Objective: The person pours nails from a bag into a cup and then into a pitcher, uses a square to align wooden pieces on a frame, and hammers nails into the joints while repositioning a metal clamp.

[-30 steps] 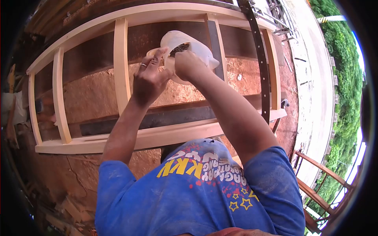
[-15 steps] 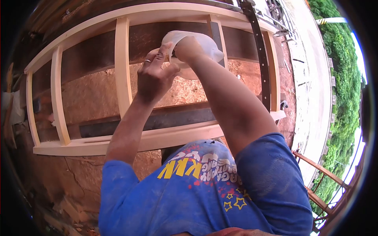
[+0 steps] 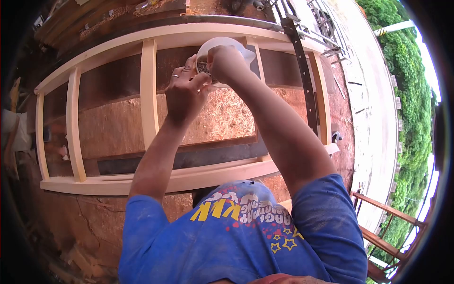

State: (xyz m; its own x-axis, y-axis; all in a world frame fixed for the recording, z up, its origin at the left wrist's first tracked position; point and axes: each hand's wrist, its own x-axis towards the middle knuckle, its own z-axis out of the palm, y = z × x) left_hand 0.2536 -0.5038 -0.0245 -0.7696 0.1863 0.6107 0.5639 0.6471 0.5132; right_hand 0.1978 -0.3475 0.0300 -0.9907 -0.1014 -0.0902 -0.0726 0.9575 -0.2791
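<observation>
A whitish translucent plastic container (image 3: 222,42), like a cut-open jug, is held over the far side of a pale wooden frame (image 3: 149,90). My left hand (image 3: 182,94), with a ring on one finger, grips its near left rim. My right hand (image 3: 228,65) is at the container's mouth with its fingers curled; the fingertips are partly hidden. Thin, dark pieces (image 3: 203,67), perhaps nails, show inside between my two hands. What the right fingers hold, if anything, cannot be made out.
Dark beams (image 3: 213,155) lie beneath the frame. A dark metal bar with holes (image 3: 302,71) crosses its right end. Wood shavings (image 3: 231,113) cover the ground below. Metal racks (image 3: 321,33) stand at the far right, by a pale paved strip (image 3: 376,104).
My right hand has drawn back from deep inside the container to its mouth, and its fingers have curled. The container has tilted towards me, exposing its contents. The view has shifted slightly.
</observation>
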